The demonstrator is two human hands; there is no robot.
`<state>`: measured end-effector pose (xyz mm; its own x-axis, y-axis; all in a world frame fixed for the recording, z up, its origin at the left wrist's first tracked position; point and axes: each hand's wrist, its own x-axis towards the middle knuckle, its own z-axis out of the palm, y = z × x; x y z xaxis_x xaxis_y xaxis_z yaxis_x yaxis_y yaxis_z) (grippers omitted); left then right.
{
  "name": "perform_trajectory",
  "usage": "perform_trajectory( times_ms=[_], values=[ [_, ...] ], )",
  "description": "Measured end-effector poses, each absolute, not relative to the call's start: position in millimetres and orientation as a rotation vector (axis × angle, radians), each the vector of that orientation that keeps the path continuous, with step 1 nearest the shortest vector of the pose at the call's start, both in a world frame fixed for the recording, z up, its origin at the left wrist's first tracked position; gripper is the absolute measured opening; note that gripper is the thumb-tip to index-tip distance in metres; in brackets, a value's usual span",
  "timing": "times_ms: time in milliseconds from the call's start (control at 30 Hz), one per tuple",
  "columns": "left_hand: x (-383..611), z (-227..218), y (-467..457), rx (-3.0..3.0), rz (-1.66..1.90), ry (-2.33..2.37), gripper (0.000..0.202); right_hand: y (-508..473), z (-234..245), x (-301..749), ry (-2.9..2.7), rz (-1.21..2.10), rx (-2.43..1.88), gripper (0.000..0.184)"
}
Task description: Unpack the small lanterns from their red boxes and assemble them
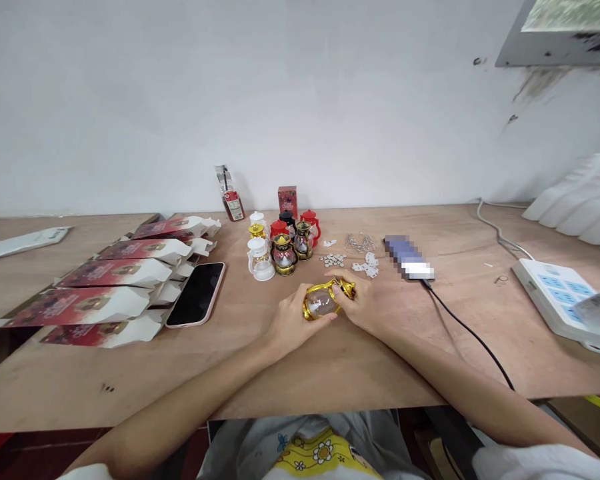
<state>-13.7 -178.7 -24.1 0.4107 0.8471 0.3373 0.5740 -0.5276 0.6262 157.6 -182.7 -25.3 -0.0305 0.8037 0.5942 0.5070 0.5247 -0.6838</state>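
A small gold lantern [322, 301] with a clear body lies tilted on its side between my two hands, above the table's near middle. My left hand [293, 317] is closed round its base end. At the top end, my right hand [359, 301] has its fingers pinched by the gold cap, where a thin wire shows. Just beyond stands a group of small lanterns in white, red, black and gold, with a white lantern [261, 260] and a black-and-gold lantern [284, 255] nearest. Button cells [333, 259], wire handles [360, 243] and white plastic pieces [369, 266] lie past my right hand.
Flattened red-and-white boxes [115, 273] and a phone [197, 295] lie at left. A small red box [287, 200] and a packet [233, 200] stand by the wall. Rightward are a blurred-out device [410, 257] on a black cable and a power strip [560, 293].
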Motion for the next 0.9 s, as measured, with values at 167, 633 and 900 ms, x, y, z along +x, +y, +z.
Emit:
perform_trajectory(
  times_ms=[167, 633, 900],
  values=[
    [-13.9, -21.5, -179.1, 2.295, 0.942, 1.162, 0.045, -180.5, -24.7, 162.2, -1.751, 0.239, -1.113, 0.025],
    [-10.8, -22.0, -184.0, 2.264, 0.945, 1.217, 0.044, -184.3, -26.8, 164.1, -1.716, 0.015, -1.311, 0.032],
    [-8.8, -20.6, -186.2, 2.266, 0.975, 1.173, 0.044, -184.8, -28.2, 167.2, -1.729, -0.050, -1.204, 0.059]
  ],
)
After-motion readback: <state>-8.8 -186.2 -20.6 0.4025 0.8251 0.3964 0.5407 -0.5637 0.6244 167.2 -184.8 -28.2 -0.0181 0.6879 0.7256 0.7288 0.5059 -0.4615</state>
